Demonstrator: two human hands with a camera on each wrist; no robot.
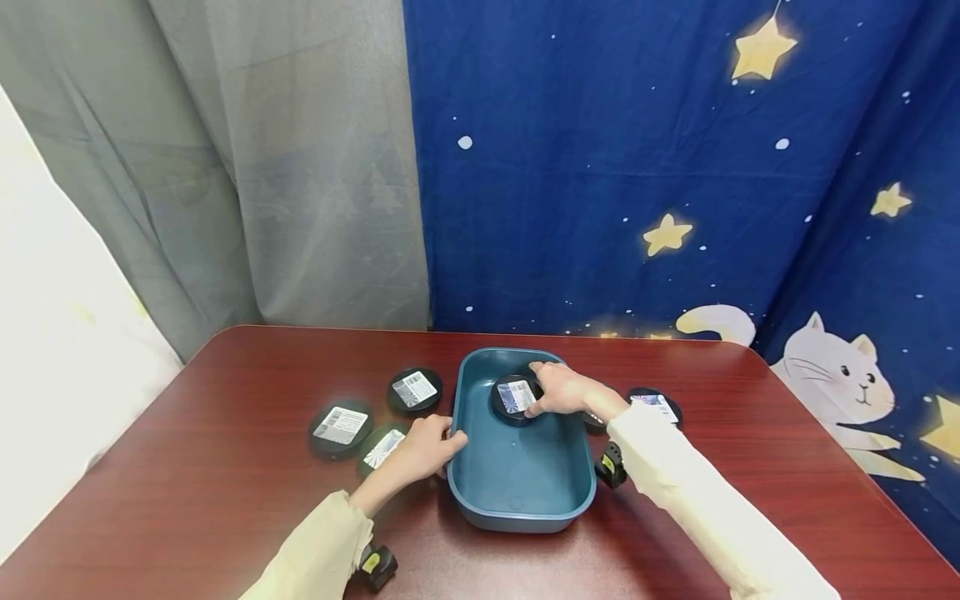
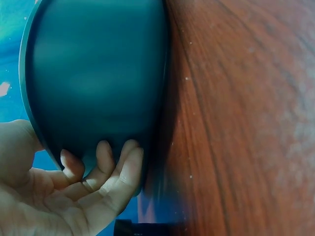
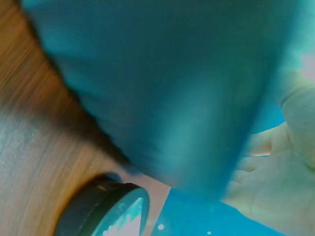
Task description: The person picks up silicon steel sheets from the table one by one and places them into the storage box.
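A blue plastic basin (image 1: 517, 479) stands on the table. My left hand (image 1: 431, 446) grips its left rim, thumb inside and fingers against the outer wall, as the left wrist view shows the hand (image 2: 74, 191) on the basin's side (image 2: 98, 73). Inside the basin, toward its far end, is a round black container with a label (image 1: 515, 397). My right hand (image 1: 562, 390) holds that container by its right edge. In the right wrist view the basin wall (image 3: 162, 88) hides the fingertips and the container; only part of the hand (image 3: 280, 177) shows.
Left of the basin lie three labelled black round containers: one at the back (image 1: 415, 390), one at far left (image 1: 341, 428), one beside my left wrist (image 1: 382, 448). To the right are another (image 1: 654, 404) and one partly hidden under my right arm (image 1: 595, 422). Curtains (image 1: 600, 167) hang behind the table.
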